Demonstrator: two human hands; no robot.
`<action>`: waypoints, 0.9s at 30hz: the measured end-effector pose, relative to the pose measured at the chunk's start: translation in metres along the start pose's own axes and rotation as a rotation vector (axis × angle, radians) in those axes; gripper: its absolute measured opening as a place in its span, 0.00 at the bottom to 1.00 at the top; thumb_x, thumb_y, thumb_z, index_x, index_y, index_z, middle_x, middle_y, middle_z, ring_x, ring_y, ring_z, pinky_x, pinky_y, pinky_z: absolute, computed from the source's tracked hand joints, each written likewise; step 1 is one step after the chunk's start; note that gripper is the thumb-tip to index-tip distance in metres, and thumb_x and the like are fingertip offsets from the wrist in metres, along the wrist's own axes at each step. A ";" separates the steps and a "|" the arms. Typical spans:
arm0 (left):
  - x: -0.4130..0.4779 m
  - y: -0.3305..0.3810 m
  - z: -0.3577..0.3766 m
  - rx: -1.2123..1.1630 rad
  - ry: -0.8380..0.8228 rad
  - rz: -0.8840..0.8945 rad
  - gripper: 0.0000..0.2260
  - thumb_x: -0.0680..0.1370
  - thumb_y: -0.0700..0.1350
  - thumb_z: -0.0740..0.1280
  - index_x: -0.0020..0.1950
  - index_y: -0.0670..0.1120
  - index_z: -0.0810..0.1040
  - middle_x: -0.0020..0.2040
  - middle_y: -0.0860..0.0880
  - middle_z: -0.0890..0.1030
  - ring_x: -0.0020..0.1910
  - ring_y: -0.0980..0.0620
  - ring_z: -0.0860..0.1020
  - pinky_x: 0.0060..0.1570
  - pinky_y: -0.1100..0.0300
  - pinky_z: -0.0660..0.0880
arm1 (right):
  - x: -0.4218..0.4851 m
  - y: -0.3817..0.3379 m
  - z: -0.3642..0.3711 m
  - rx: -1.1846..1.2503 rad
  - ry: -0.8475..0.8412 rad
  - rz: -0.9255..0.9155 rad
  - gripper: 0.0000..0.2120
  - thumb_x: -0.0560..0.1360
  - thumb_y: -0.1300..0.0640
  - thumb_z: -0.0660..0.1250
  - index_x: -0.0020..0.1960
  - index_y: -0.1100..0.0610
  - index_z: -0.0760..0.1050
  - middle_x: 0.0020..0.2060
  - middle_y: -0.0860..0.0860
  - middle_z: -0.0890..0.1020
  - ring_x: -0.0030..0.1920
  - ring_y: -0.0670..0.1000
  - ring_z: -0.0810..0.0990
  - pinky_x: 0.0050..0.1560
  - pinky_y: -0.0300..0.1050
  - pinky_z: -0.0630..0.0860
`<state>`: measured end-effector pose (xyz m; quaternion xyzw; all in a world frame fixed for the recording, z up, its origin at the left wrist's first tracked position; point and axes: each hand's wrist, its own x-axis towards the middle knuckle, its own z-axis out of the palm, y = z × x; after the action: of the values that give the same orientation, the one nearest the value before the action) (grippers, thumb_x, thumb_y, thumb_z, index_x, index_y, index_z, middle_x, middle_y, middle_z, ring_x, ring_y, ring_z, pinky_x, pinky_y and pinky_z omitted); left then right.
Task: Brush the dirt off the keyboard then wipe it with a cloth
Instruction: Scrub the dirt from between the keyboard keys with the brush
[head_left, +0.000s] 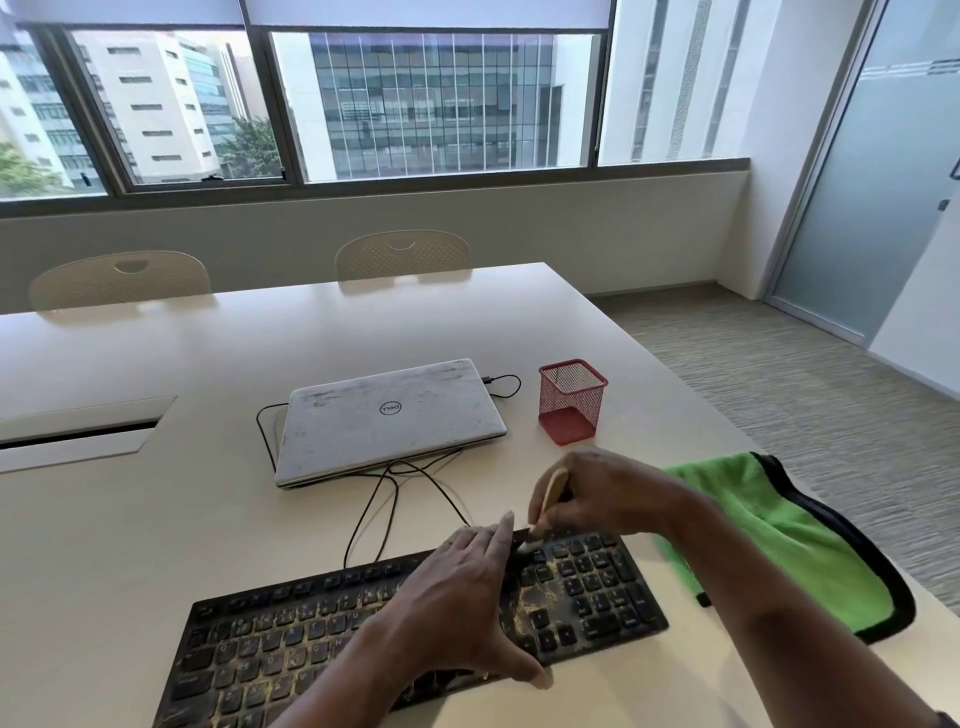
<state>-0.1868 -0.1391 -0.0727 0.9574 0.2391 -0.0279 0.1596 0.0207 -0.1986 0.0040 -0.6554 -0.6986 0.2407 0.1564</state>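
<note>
A black keyboard (270, 639) lies at the near edge of the table, speckled with yellowish dirt, thickest between the main keys and the number pad. My left hand (467, 597) rests flat across its right-middle part, thumb hooked over the front edge. My right hand (608, 493) grips a small brush with a light wooden handle (551, 491); the bristle tip touches the top row of keys just above my left fingers. A green cloth with black trim (795, 545) lies on the table to the right of the keyboard.
A closed grey laptop (389, 421) sits behind the keyboard, with black cables (384, 499) trailing between them. A red mesh pen cup (571, 402) stands to its right. The table's right edge (675, 374) drops to the carpet. Two chairs stand at the far side.
</note>
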 end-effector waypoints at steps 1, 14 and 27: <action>0.000 0.000 0.000 -0.005 0.000 -0.002 0.67 0.63 0.77 0.72 0.82 0.44 0.35 0.83 0.48 0.53 0.79 0.50 0.53 0.74 0.63 0.44 | 0.001 0.001 -0.002 -0.001 -0.017 0.015 0.06 0.75 0.58 0.72 0.49 0.53 0.87 0.40 0.42 0.86 0.40 0.40 0.83 0.40 0.28 0.72; 0.001 0.002 -0.002 -0.028 -0.038 -0.009 0.67 0.64 0.75 0.73 0.82 0.46 0.33 0.84 0.47 0.50 0.81 0.49 0.51 0.78 0.59 0.45 | 0.007 0.010 0.000 -0.031 0.127 0.067 0.05 0.74 0.56 0.72 0.43 0.56 0.85 0.36 0.47 0.86 0.34 0.45 0.84 0.38 0.41 0.81; 0.002 0.006 -0.004 -0.025 -0.030 0.003 0.66 0.64 0.75 0.73 0.82 0.46 0.34 0.83 0.48 0.51 0.80 0.50 0.53 0.74 0.63 0.46 | -0.015 -0.001 0.010 0.070 0.222 0.119 0.07 0.72 0.60 0.71 0.36 0.50 0.81 0.30 0.47 0.83 0.28 0.40 0.78 0.31 0.31 0.72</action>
<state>-0.1825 -0.1424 -0.0669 0.9552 0.2354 -0.0388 0.1753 0.0161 -0.2146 -0.0025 -0.7125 -0.6279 0.1998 0.2412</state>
